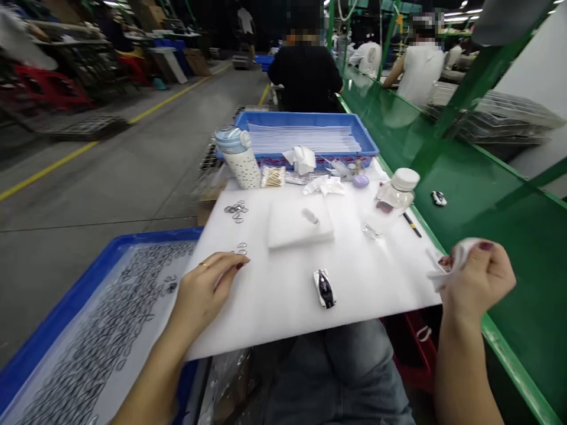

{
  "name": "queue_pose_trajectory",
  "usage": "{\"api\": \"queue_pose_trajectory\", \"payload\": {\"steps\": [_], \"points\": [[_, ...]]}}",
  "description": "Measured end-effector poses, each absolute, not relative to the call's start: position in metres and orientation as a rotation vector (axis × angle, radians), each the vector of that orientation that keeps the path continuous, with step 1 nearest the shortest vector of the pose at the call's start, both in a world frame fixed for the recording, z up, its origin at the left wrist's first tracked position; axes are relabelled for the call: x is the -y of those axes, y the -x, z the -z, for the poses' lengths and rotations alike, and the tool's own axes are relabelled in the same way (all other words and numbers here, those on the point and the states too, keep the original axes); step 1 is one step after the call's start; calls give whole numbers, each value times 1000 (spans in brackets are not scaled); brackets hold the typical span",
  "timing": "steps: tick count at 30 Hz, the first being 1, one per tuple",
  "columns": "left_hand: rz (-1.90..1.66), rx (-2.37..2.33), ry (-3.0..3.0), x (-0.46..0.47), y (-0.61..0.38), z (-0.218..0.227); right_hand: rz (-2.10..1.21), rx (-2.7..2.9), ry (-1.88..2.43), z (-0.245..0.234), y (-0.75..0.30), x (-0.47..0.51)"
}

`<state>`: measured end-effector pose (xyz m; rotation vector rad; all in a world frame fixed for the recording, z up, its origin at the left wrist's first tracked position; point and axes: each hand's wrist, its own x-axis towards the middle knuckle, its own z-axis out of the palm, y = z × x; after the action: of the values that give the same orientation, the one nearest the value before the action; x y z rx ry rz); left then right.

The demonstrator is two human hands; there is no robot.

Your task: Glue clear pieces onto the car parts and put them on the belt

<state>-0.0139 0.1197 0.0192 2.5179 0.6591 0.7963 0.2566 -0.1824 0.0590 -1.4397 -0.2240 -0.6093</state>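
Observation:
My left hand (pixel 208 289) rests on the left edge of the white foam sheet (pixel 283 283), fingers together and reaching toward a pair of small wire rings (pixel 241 248). Whether it pinches a ring I cannot see. My right hand (pixel 476 274) is closed on a crumpled white wipe (pixel 447 265) at the sheet's right edge. A small white and dark oval part (pixel 324 288) lies on the sheet between my hands. More rings (pixel 236 211) lie farther back, beside a white foam pad (pixel 299 223).
A blue tray (pixel 66 313) of several wire rings sits at my left. A clear bottle (pixel 392 198), a dotted tumbler (pixel 239 156), cotton swabs (pixel 272 176) and a second blue tray (pixel 305 133) stand behind. The green conveyor (pixel 487 218) carries another part (pixel 438 198). People work ahead.

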Motion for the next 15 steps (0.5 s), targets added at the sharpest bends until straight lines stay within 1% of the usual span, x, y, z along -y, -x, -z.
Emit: {"api": "queue_pose_trajectory", "payload": {"steps": [1, 3, 5, 7, 9, 12, 14, 15], "points": [[-790, -632, -2506, -117, 15, -21, 691, 328, 1524, -70, -260, 178], [-665, -508, -2500, -111, 16, -26, 835, 557, 1680, -93, -272, 165], [-432, -370, -2484, -105, 15, -29, 921, 759, 1774, -113, -292, 151], [-237, -328, -2459, -99, 11, -32, 944, 936, 1819, -125, -312, 136], [-173, -347, -2460, -92, 6, -34, 882, 1132, 1858, -128, -328, 124], [-232, -306, -2493, -83, -2, -32, 711, 1314, 1854, -115, -338, 115], [-312, -340, -2520, -76, -4, -26, 624, 1209, 1782, -100, -339, 117], [-361, -392, -2540, -73, -4, -23, 573, 1063, 1701, -93, -341, 120]]}}
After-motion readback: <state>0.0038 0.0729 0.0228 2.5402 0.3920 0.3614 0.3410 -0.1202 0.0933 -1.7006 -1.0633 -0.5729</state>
